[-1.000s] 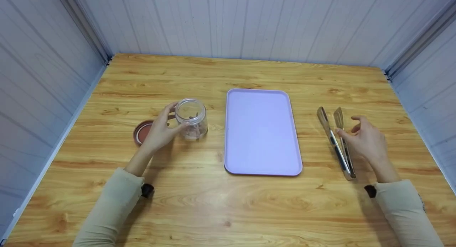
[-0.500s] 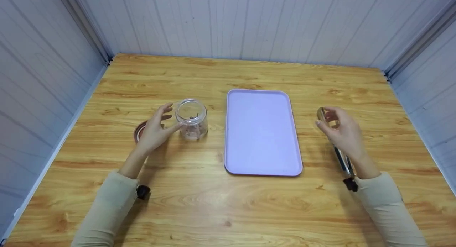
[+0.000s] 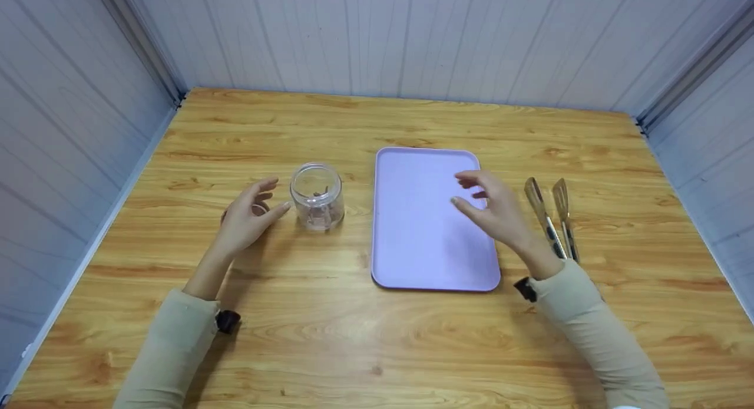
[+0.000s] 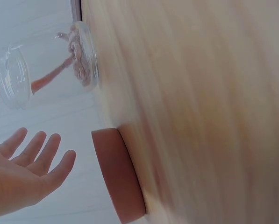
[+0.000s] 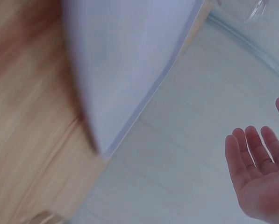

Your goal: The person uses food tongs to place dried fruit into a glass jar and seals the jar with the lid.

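A clear jar (image 3: 317, 198) without its lid stands upright left of the tray. Several reddish-brown, twisted pieces (image 4: 77, 56) lie at its bottom, and one longer stick leans against the wall inside. Just left of the jar is my left hand (image 3: 242, 221), thumb and fingers spread apart and holding nothing. Partly hidden under that hand in the head view, a reddish-brown lid (image 4: 118, 175) lies on the table. My right hand (image 3: 495, 211) hovers over the right side of the lilac tray (image 3: 412, 232), fingers loosely bent, nothing in them.
Metal tongs (image 3: 554, 220) with dark grips lie to the right of the tray, their lower end covered by my right forearm. The wood-patterned table (image 3: 353, 338) is bordered by pale panel walls (image 3: 377, 38) at the back and both sides.
My right hand has moved left from over the tongs to over the tray; the tongs stay put. My left hand has let go of the jar and drawn back left.
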### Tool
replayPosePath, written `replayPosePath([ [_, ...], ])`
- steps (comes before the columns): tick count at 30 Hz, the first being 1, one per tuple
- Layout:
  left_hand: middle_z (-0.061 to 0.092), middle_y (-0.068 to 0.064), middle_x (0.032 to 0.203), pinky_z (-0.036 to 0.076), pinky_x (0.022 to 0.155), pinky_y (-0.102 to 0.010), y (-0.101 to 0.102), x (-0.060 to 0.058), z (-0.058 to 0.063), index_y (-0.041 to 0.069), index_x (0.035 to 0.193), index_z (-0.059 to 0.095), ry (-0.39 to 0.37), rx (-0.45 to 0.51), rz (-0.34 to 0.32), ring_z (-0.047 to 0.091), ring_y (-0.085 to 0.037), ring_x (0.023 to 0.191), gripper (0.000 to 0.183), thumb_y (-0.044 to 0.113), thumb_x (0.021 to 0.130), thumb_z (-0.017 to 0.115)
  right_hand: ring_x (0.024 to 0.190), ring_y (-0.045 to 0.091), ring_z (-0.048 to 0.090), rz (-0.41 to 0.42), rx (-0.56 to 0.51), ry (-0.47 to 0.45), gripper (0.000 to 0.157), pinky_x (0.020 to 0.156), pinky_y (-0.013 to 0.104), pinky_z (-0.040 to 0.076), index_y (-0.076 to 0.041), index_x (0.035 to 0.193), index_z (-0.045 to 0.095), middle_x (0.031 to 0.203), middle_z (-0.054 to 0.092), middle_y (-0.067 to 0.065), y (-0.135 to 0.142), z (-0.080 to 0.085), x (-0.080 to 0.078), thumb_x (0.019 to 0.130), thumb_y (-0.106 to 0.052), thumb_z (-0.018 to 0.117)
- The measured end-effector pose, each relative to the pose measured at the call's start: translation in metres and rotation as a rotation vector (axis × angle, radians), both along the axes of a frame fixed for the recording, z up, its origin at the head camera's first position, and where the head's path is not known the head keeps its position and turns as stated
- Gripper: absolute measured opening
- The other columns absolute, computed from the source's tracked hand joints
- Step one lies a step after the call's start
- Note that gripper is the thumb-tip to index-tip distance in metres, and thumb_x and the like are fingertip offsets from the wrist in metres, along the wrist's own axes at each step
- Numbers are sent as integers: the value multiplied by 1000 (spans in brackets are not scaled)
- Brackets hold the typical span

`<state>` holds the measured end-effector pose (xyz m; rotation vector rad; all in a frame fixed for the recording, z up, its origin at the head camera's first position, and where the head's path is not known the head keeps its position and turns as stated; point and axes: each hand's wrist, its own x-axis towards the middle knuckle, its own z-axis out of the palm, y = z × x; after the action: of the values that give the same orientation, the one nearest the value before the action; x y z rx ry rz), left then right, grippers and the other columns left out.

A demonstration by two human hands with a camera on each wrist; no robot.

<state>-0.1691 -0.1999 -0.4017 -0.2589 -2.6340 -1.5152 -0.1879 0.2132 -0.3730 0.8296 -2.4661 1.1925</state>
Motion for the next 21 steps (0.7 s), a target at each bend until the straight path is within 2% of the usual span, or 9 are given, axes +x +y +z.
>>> replayPosePath([
  [5,45,-19,121,40,84,-45,-5,1,0,-3,124,44,-6,-8,2,46,-35,103,54,23,82,64,98,23,50,119,-4,23,41,73,39,47,2,114,53,107,54,8,-35,4,-7,80,-16,66],
  [9,44,-19,119,40,85,-44,-10,4,2,-2,125,43,-11,-37,-9,45,-35,104,55,26,82,64,101,20,48,173,19,-3,45,76,37,46,-2,118,51,112,52,6,-58,7,-12,80,-21,66],
  [16,41,-23,122,31,90,-49,-21,8,5,0,125,44,18,-227,34,39,-36,110,57,31,81,63,106,20,44,224,2,-67,54,81,34,42,-2,124,46,117,49,9,-91,7,-20,78,-21,68],
  [21,41,-24,121,34,84,-54,-29,11,8,2,127,42,-5,-352,47,40,-40,106,60,33,81,63,109,25,43,230,-69,-156,58,84,33,40,3,125,43,117,47,12,-114,15,-13,76,-12,69],
])
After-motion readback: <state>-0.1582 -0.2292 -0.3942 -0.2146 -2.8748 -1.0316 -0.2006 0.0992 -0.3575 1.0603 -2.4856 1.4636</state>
